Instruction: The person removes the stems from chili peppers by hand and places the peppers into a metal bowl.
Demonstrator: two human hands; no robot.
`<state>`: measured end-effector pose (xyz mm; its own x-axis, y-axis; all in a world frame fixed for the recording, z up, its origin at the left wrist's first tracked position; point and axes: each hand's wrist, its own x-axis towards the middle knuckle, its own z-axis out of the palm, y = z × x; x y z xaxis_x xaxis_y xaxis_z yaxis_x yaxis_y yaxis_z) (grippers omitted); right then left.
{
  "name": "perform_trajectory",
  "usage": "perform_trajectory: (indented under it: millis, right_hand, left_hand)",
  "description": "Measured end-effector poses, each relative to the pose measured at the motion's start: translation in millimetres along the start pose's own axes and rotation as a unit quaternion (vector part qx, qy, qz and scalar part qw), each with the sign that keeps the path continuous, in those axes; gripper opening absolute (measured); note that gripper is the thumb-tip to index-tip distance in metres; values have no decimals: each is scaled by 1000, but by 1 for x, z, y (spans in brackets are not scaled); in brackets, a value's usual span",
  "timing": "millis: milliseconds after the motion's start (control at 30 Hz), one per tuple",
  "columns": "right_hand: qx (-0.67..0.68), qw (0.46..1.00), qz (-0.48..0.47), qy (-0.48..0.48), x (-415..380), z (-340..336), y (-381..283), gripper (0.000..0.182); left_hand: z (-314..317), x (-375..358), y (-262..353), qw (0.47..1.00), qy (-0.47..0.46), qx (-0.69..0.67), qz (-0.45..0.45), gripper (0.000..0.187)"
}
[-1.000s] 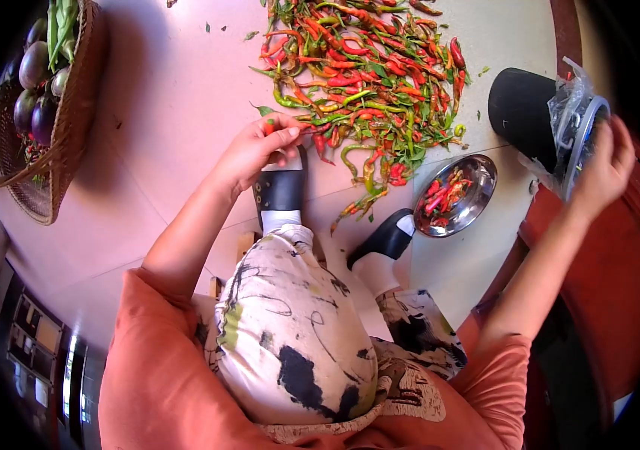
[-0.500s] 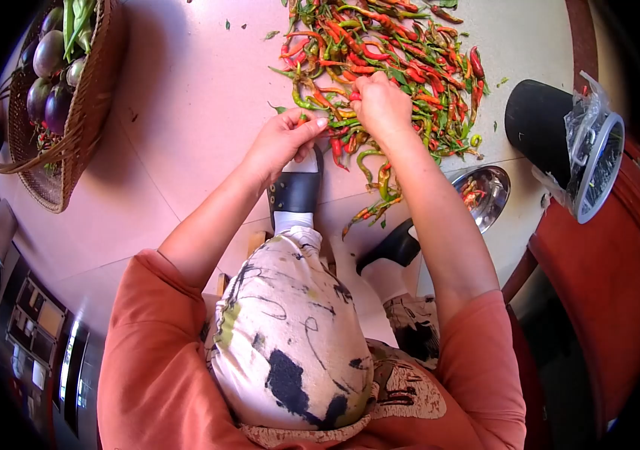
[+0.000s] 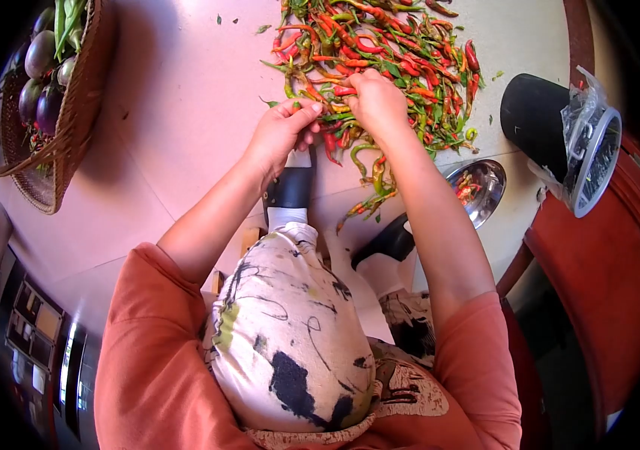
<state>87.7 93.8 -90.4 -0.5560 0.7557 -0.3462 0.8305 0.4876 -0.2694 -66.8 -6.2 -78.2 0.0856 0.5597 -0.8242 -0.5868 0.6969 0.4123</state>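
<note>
A spread of red, orange and green chili peppers (image 3: 402, 64) with leaves and stems lies on the pale tiled floor in front of me. My left hand (image 3: 282, 135) is at the near left edge of the spread, thumb and forefinger pinched on a small green piece (image 3: 296, 106), mostly covered by the fingers. To its right, my right hand (image 3: 377, 101) reaches over the chilies, palm down. Its closed fingers are on a red chili pepper (image 3: 344, 91), whose end sticks out to the left. The fingertips of this hand are partly hidden.
A wicker basket (image 3: 84, 97) of eggplants (image 3: 41, 54) and green pods stands at left. At right are a metal bowl (image 3: 491, 191) with chili bits, a black bin (image 3: 534, 116) lined with plastic, and red wooden furniture (image 3: 597, 277). My shoes (image 3: 290, 187) are close to the chilies.
The whole view has shifted slightly, so most things sit a little further left and up. Both hands stay pinched at nearly the same places by the chilies.
</note>
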Motion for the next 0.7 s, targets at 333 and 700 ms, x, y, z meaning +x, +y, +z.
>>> perform_trajectory:
  millis: [333,700]
  right_hand:
    - [321,938,26,129,-26,-19,-16,16]
    - [181,958,-29,219,-43,-42,-31,11]
  left_hand:
    - [13,3,2,999,-22,-30,3,23]
    - [22,-6,5,981,27,92,171,26]
